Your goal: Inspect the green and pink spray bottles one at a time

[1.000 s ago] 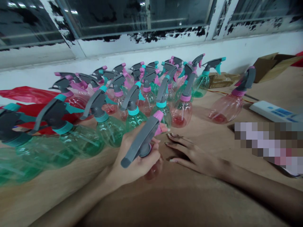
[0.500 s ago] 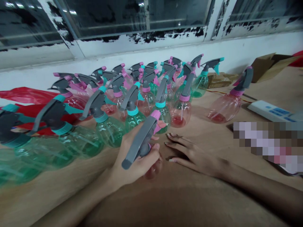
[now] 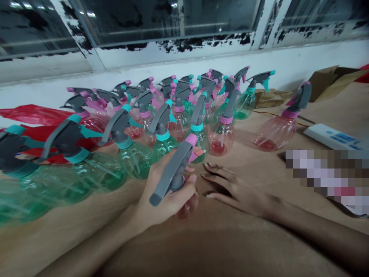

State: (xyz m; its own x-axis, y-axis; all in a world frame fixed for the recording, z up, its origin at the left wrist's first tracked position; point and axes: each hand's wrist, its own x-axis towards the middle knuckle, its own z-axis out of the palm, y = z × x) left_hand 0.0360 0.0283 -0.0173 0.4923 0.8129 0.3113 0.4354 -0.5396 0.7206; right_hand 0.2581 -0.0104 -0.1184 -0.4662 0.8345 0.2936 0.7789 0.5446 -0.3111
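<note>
My left hand (image 3: 170, 196) is wrapped around the neck of a pink spray bottle (image 3: 187, 206), under its grey trigger head with pink nozzle. Much of that bottle is hidden behind the fingers. Flat on the table, my right hand (image 3: 233, 188) rests with its fingers apart, holding nothing, just right of the held bottle. Close beyond the hands stand a pink spray bottle (image 3: 220, 142) with a pink collar and a green spray bottle (image 3: 201, 140) with a turquoise collar. Another green spray bottle (image 3: 135, 159) is to the left of my left hand.
Several more green and pink spray bottles crowd the table towards the wall. A lone pink spray bottle (image 3: 273, 130) stands at the right, near a white device with blue buttons (image 3: 331, 136). Red plastic (image 3: 37, 115) lies at the left; an open cardboard box (image 3: 328, 84) sits back right.
The whole view has shifted very slightly. Both hands and the held spray bottle keep the same pose.
</note>
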